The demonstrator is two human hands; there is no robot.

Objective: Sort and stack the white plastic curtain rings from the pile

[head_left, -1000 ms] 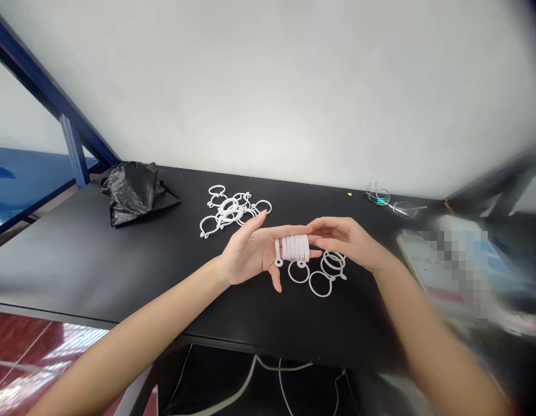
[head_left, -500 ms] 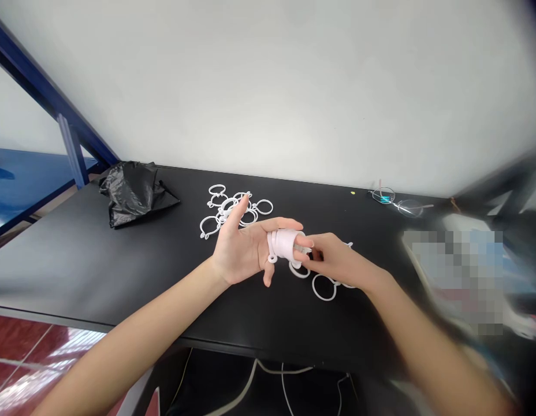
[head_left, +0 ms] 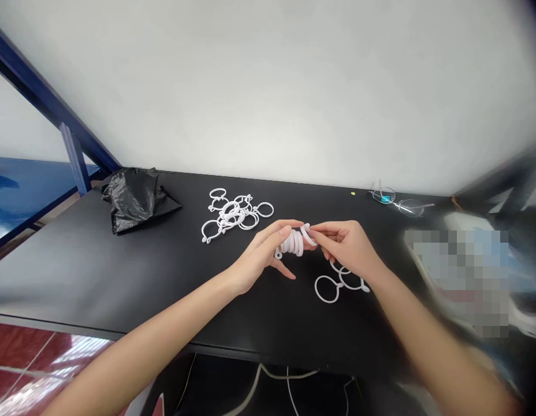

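Observation:
Several white curtain rings (head_left: 291,244) are stacked around the fingers of my left hand (head_left: 257,254), whose thumb presses against the stack. My right hand (head_left: 343,242) pinches one more white ring (head_left: 308,234), tilted at the left fingertips, a little apart from the stack. Below my right hand, a few loose rings (head_left: 327,289) with small eyelets lie on the black table (head_left: 172,277), partly hidden by that hand. Farther back, left of centre, a pile of similar white rings (head_left: 231,215) lies overlapping.
A crumpled black plastic bag (head_left: 133,199) lies at the back left. Eyeglasses (head_left: 398,202) rest near the wall at the back right. A blurred, pixelated package (head_left: 458,283) is at the right. Cables (head_left: 255,384) hang beneath the table's front edge.
My left thumb has closed from upright onto the ring stack. My right hand has brought a ring up to the left fingertips, and the stacked rings now look more spread out.

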